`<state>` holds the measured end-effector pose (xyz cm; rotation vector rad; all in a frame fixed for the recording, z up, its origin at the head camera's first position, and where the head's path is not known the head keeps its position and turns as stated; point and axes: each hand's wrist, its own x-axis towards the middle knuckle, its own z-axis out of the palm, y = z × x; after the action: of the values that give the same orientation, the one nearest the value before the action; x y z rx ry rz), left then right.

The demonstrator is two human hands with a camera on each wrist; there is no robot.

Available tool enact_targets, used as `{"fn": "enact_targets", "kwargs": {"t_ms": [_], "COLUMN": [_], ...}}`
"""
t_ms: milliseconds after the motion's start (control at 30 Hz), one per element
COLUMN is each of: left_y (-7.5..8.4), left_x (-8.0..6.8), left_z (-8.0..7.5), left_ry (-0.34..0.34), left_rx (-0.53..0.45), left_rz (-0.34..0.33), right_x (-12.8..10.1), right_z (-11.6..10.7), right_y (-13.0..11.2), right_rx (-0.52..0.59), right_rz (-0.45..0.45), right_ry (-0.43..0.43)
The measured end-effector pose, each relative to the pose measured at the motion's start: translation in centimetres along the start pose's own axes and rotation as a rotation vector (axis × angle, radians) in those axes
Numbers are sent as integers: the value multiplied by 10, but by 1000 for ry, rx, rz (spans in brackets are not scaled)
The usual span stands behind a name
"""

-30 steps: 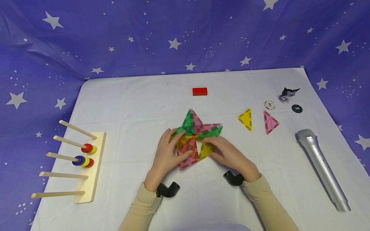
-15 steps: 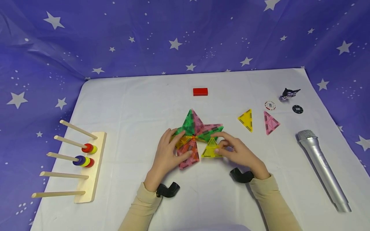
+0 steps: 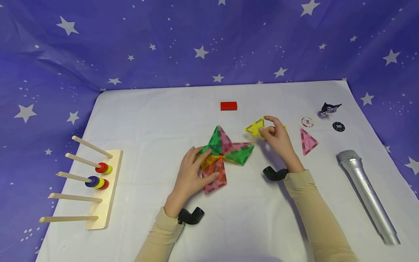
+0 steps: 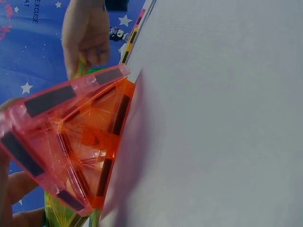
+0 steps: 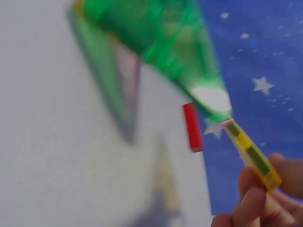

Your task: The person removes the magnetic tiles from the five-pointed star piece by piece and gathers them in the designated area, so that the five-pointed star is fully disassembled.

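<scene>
A flat star of green, pink, yellow and orange triangle tiles lies mid-table. My left hand rests on its left side, straight fingers pressing the yellow and pink tiles; the left wrist view shows a pink-orange tile close up. My right hand is raised to the star's upper right and pinches a yellow triangle tile by its edge. The right wrist view is blurred, with a green tile beyond. A loose pink triangle lies to the right; another yellow tile is mostly hidden behind my right hand.
A wooden peg rack with coloured rings stands at the left. A red block lies behind the star. Two poker chips, a small dark figure and a silver microphone lie at the right.
My right hand pulled the yellow triangle off the star's lower right side and carried it up and to the right. My left hand stayed on the star.
</scene>
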<state>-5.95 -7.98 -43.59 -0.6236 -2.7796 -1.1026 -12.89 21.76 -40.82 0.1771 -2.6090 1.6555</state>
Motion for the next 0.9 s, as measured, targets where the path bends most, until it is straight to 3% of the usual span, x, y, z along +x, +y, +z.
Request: {"fn": "enact_targets", "kwargs": {"t_ms": [133,233,600,900], "left_y": [0,-1,-4,-3], "left_x": [-1,-1,-1,-2], "left_z": [1,1,-3,-4], "left_ry": [-15,-20,-21,-21], "left_rx": [0,3,13,11], "left_rz": [-2,-5,-11,-11], "right_x": [11,12,8,0], "right_z": [5,9,15,14], "right_y": [9,12,6,8], "right_rx": [-125,-222,-383,-389], "right_rz": [143,192,104,112], "right_ry": [-27,-56,-104,-101]}}
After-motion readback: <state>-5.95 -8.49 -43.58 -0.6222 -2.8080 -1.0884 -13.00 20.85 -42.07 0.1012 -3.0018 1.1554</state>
